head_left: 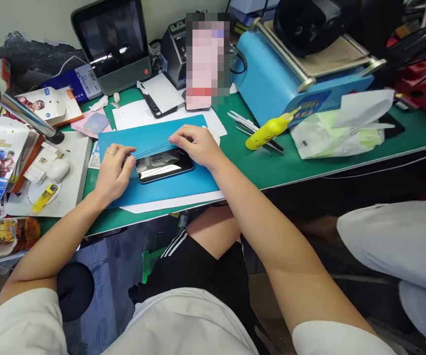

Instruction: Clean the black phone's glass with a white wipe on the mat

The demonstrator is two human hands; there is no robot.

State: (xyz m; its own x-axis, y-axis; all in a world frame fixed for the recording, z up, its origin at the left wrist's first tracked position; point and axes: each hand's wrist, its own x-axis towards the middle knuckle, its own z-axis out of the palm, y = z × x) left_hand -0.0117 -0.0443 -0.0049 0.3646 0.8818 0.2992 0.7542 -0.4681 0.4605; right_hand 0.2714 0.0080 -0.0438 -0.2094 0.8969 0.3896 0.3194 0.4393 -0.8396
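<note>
A phone with a glossy black screen lies face up on a blue mat. Just above its far edge is a thin clear sheet with dark edge lines, tilted and stretching between my two hands. My left hand, with a ring on one finger, has its fingers curled at the sheet's left end, beside the phone. At the other end, my right hand pinches the sheet between thumb and fingers, over the phone's right side. How much of the phone the sheet covers is hard to make out.
A yellow bottle lies on thin tools at the right, near a tissue pack and a blue machine. Boxes and a lamp arm crowd the left. A tablet-like display stands behind. Another person's pale clothing is at right.
</note>
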